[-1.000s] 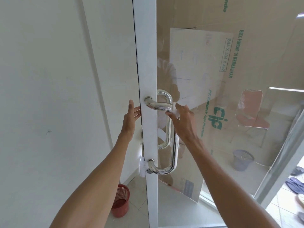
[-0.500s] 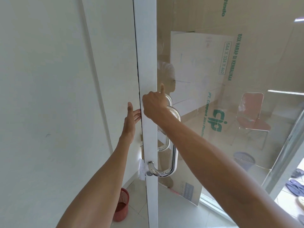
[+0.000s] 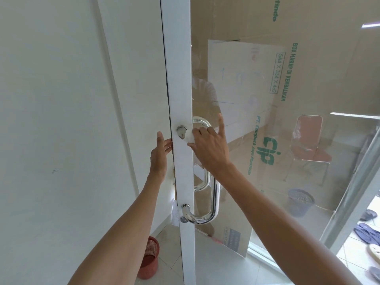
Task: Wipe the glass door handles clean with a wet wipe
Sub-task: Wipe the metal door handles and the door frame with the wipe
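Note:
A chrome D-shaped pull handle is fixed to the white frame of a glass door. A second handle shows behind the glass. My right hand presses a small white wet wipe against the handle's upper end, beside its round chrome mount; the index finger points up. My left hand lies flat with fingers apart against the door's edge, holding nothing.
A white wall fills the left. A red basket stands on the floor below. Behind the glass are cardboard sheets, a red chair and a blue bin. Sandals lie at the right.
My right hand moved from the handle's outer bend to its upper mount, covered it, then slid slightly right so the mount shows. The left hand stayed on the door edge.

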A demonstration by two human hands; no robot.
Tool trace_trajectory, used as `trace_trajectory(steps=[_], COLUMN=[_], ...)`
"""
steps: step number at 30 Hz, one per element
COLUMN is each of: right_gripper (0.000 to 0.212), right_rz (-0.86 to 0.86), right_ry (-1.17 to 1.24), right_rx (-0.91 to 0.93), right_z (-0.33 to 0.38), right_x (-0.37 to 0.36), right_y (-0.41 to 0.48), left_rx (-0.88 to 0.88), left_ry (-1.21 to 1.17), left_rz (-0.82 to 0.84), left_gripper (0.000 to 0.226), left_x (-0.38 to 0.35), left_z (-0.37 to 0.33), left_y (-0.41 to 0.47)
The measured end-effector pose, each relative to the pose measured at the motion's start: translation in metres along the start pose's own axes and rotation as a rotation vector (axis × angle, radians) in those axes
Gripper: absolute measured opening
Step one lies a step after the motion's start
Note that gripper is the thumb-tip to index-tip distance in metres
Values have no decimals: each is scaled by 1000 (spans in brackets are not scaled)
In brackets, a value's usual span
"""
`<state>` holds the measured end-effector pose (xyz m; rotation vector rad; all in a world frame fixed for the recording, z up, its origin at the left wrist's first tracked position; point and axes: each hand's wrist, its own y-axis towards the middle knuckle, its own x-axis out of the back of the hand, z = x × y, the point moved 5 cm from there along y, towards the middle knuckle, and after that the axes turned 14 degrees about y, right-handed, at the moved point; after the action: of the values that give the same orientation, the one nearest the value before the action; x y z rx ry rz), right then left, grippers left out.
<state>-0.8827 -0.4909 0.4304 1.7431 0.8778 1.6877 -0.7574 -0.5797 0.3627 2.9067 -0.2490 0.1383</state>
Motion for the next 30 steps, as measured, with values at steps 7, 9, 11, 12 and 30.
trace_trajectory(steps=[7, 9, 11, 12, 30], right_gripper=[30, 39, 46, 48, 36], right_rz=[-240, -264, -262, -256, -143], right_ry=[188, 275, 363, 403, 925], right_rx=[-247, -382, -520, -587, -1607], right_z=[-31, -40, -45, -46, 3], right_x=[0, -6, -18, -26, -185], right_y=[-43, -58, -74, -83, -264], left_rx=[-22, -28, -30, -31, -23], left_ry=[63, 78, 90, 90, 129], left_rz=[-75, -88, -97, -102, -120], left_gripper=[59, 53, 54, 54, 96], left_x=[0, -1, -2, -2, -9], left_z=[-1, -1, 0, 1, 2], left_y=[-7, -9, -10, -10, 4])
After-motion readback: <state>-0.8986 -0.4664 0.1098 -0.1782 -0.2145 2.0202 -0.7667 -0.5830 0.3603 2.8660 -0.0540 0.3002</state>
